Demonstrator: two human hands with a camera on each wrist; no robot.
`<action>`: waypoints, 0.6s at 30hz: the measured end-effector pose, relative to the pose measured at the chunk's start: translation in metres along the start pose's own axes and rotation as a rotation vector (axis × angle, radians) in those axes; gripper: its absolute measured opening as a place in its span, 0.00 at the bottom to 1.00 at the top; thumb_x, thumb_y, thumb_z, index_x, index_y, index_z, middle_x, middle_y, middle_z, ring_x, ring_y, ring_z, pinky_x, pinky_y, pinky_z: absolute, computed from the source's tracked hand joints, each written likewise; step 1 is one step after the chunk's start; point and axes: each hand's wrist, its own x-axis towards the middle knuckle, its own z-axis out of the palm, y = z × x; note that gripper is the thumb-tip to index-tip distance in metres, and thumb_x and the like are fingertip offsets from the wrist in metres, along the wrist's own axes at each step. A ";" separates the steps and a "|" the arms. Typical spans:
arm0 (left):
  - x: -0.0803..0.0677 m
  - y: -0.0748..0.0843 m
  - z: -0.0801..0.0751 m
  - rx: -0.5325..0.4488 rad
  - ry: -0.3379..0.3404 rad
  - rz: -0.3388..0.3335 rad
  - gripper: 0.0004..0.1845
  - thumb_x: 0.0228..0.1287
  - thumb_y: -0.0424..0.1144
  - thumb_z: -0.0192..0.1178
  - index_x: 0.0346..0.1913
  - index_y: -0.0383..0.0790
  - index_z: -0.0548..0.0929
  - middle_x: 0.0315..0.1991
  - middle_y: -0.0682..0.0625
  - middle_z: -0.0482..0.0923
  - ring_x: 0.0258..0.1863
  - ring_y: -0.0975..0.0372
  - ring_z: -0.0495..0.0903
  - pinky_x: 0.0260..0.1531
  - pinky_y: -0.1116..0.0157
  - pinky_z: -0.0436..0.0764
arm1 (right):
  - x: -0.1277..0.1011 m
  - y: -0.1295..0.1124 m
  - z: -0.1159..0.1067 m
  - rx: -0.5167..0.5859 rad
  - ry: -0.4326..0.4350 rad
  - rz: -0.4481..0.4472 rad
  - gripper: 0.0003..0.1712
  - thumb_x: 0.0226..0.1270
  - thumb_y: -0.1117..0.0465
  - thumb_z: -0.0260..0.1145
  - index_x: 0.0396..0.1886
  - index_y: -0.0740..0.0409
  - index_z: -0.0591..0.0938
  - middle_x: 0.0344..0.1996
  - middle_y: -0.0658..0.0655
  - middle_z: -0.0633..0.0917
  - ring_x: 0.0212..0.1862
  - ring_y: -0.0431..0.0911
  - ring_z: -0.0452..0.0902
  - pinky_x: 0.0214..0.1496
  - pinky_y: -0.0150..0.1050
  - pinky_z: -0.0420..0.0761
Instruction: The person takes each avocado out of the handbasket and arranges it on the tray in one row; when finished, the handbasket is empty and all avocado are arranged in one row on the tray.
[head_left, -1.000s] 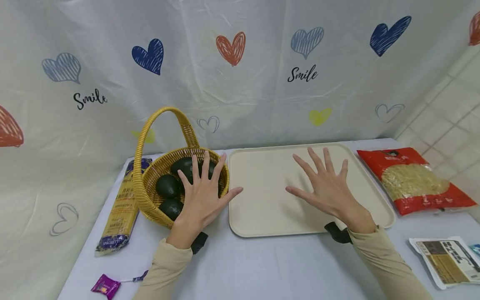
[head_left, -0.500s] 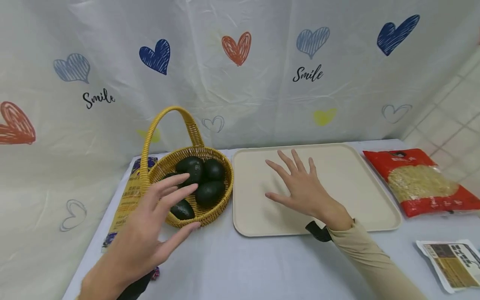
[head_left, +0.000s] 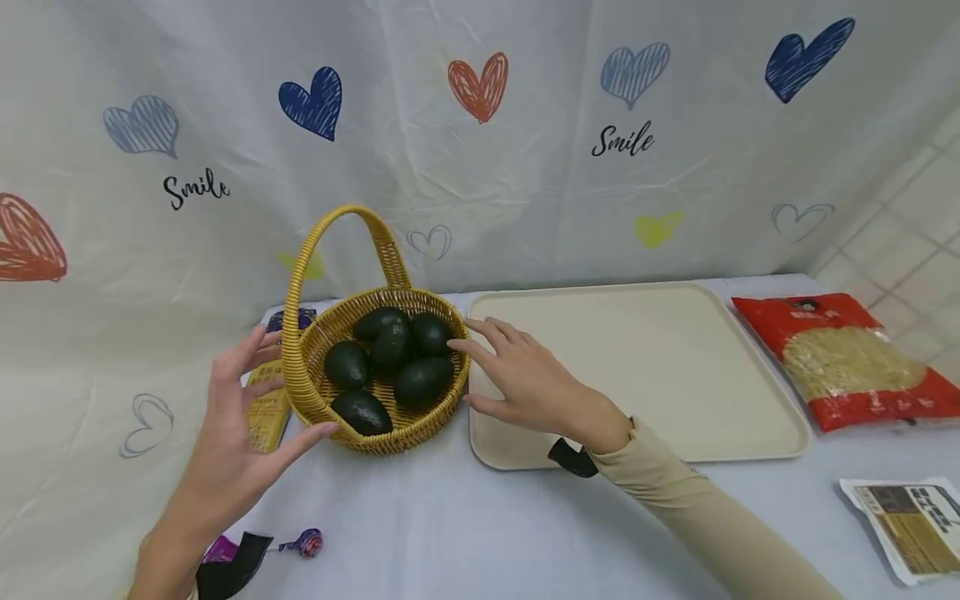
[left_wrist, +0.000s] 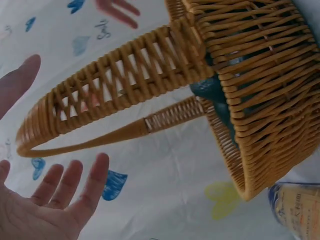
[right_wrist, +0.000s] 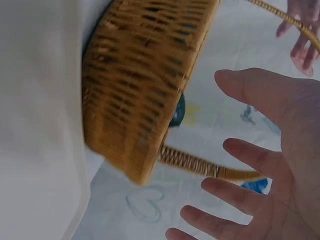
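Observation:
A yellow wicker basket (head_left: 427, 432) with a tall arched handle stands on the cloth in the head view. Several dark green avocados (head_left: 423, 382) lie in it. My left hand (head_left: 232, 433) is at the basket's left side, thumb and fingers spread apart, holding nothing. In the left wrist view that hand (left_wrist: 60, 212) appears apart from the basket's handle (left_wrist: 115, 82). On the other side, my right hand (head_left: 528, 383) reaches to the basket's right rim with fingers extended. The right wrist view shows a gap between this hand (right_wrist: 280, 170) and the woven wall (right_wrist: 135, 85).
A cream tray (head_left: 637, 367) lies right of the basket, partly under my right hand. Further right are a red bag (head_left: 847, 362) and a flat packet (head_left: 911, 525). A spaghetti pack (head_left: 266, 421) lies behind my left hand; a lollipop (head_left: 309, 543) and purple sweet (head_left: 220, 550) are in front.
My left hand has moved from over the basket, down and out to its left side. My right hand has moved left from above the tray to the basket's right rim.

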 end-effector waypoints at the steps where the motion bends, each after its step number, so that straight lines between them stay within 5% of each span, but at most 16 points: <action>1: -0.001 -0.003 0.002 -0.002 -0.017 -0.010 0.63 0.54 0.45 0.82 0.84 0.39 0.50 0.73 0.37 0.61 0.71 0.66 0.64 0.62 0.83 0.70 | 0.004 -0.004 0.001 0.004 -0.008 -0.022 0.39 0.71 0.49 0.74 0.76 0.54 0.71 0.75 0.66 0.68 0.75 0.64 0.64 0.72 0.64 0.73; 5: -0.002 -0.014 0.008 -0.026 -0.060 -0.004 0.74 0.33 0.18 0.84 0.84 0.39 0.47 0.73 0.35 0.64 0.67 0.72 0.70 0.59 0.83 0.73 | 0.019 -0.016 0.006 0.030 -0.029 -0.094 0.35 0.72 0.52 0.72 0.74 0.56 0.73 0.74 0.65 0.70 0.73 0.60 0.67 0.68 0.59 0.77; 9: -0.001 -0.022 0.012 -0.069 -0.087 0.018 0.66 0.51 0.39 0.83 0.83 0.36 0.46 0.70 0.33 0.68 0.64 0.73 0.74 0.53 0.82 0.78 | 0.031 -0.021 0.012 0.073 -0.053 -0.132 0.32 0.73 0.53 0.71 0.72 0.56 0.74 0.72 0.65 0.71 0.70 0.59 0.70 0.64 0.55 0.80; 13: -0.002 -0.026 0.012 -0.056 -0.089 0.020 0.60 0.60 0.62 0.66 0.83 0.37 0.46 0.67 0.33 0.72 0.64 0.75 0.73 0.48 0.84 0.79 | 0.042 -0.020 0.018 0.124 -0.096 -0.151 0.29 0.73 0.54 0.71 0.70 0.56 0.77 0.69 0.63 0.73 0.64 0.57 0.74 0.59 0.50 0.82; 18: -0.003 -0.029 0.013 -0.115 -0.107 0.031 0.60 0.60 0.60 0.66 0.83 0.35 0.43 0.62 0.44 0.75 0.57 0.73 0.80 0.46 0.80 0.82 | 0.060 -0.013 0.024 0.233 -0.225 -0.133 0.25 0.72 0.58 0.73 0.66 0.57 0.80 0.64 0.60 0.76 0.60 0.54 0.75 0.58 0.47 0.83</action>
